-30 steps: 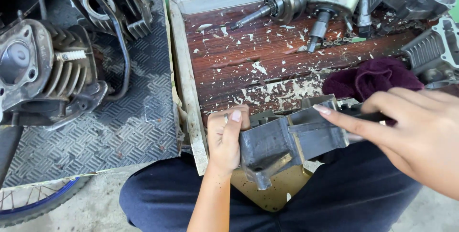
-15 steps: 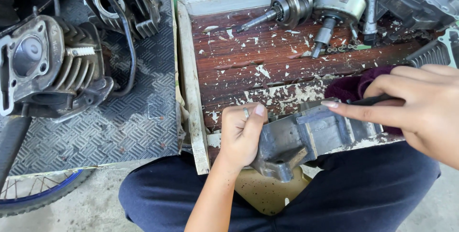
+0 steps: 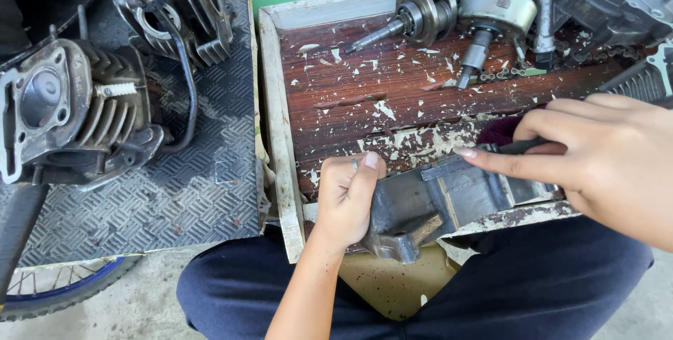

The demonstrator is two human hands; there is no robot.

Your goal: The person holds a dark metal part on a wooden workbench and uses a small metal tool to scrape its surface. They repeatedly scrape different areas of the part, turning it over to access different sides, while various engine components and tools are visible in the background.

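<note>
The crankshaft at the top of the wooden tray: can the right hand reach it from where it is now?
Probably yes: the right hand presses a dark tool on the grey casing, and only bare tray boards with paint flakes lie toward the crankshaft.

We see even, soft daylight with no hard shadows; only faint shade sits under the left hand [image 3: 347, 200] and the right hand [image 3: 596, 161]. The wooden tray [image 3: 280, 102] shows mild sheen on its dark boards, no strong glare. Focus is sharp in the middle; the right hand looks slightly soft. Straight edges bow a little toward the corners.
</note>
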